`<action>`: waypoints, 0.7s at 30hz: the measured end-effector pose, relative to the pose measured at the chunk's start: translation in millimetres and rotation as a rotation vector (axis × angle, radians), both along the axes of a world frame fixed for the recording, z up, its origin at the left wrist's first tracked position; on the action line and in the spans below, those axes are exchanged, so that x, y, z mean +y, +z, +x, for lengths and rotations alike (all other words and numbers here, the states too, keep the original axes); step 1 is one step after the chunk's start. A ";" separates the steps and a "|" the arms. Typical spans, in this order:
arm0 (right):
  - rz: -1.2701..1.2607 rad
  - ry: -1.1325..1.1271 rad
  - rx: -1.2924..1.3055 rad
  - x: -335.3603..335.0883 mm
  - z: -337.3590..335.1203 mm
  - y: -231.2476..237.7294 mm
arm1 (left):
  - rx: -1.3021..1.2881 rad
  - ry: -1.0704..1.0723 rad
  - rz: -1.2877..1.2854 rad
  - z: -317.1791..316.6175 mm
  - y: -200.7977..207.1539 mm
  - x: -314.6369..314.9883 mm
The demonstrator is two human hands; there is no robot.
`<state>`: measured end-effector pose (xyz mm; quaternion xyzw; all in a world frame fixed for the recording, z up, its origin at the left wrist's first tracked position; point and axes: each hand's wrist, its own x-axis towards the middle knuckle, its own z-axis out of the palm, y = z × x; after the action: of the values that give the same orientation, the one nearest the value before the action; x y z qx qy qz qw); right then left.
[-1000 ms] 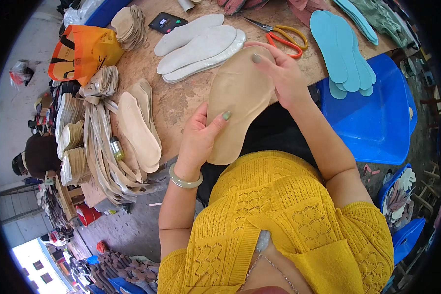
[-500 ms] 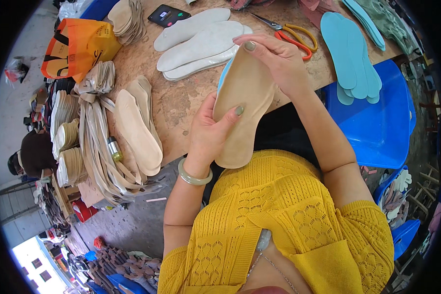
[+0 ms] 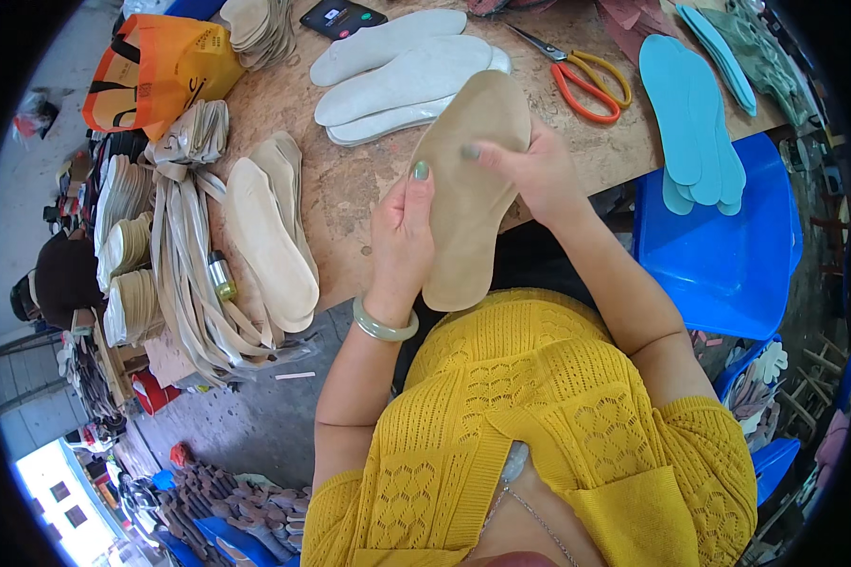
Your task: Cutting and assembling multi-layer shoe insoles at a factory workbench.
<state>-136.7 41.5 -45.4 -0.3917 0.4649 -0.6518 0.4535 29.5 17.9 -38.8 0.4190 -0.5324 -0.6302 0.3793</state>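
Observation:
A tan shoe insole (image 3: 468, 213) is held up over the table's near edge, its wide end pointing away from me. My left hand (image 3: 403, 236) grips its left side, thumb on the upper face and fingers hidden behind. On the right edge, my right hand (image 3: 544, 175) has its thumb lying across the insole's face, with the other fingers behind it. Beyond them lie several white insoles (image 3: 402, 80). Orange-and-yellow-handled scissors (image 3: 586, 85) rest to the right of those, blades apart. Light beige insoles (image 3: 267, 241) are stacked to the left of my left hand.
Blue insoles (image 3: 676, 113) overhang the table's right edge above a blue plastic bin (image 3: 709, 255). At the left are an orange bag (image 3: 165, 71), beige strips (image 3: 182, 274), a small green-labelled bottle (image 3: 222, 276) and more insole stacks (image 3: 128, 241). A phone (image 3: 342, 17) lies at the back.
My right hand has moved down from the insole's top end to its right edge. The insole's blue underside no longer shows at the left. The view has shifted slightly.

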 end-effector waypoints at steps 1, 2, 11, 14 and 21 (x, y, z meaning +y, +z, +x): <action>0.002 0.000 -0.001 0.3 -3.4 1.8 | -0.100 -0.013 -0.009 0.9 -0.2 -3.0; 0.061 0.056 -0.015 -1.1 -9.0 6.1 | -0.101 -0.012 -0.008 -1.4 0.4 -6.5; 0.035 0.112 -0.175 -15.8 1.6 -0.5 | -0.050 -0.044 -0.170 -11.7 16.2 -40.5; 0.068 0.111 -0.297 -19.5 6.7 2.8 | 0.133 0.023 -0.017 -14.8 21.7 -42.7; 0.048 0.148 0.376 -19.7 2.5 8.0 | -0.260 -0.119 -0.510 -12.8 29.0 -60.8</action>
<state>-134.2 21.8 -37.3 -0.5287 0.5268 -0.5207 0.4145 16.7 -42.9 -9.9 0.3554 -0.7412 -0.4383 0.3634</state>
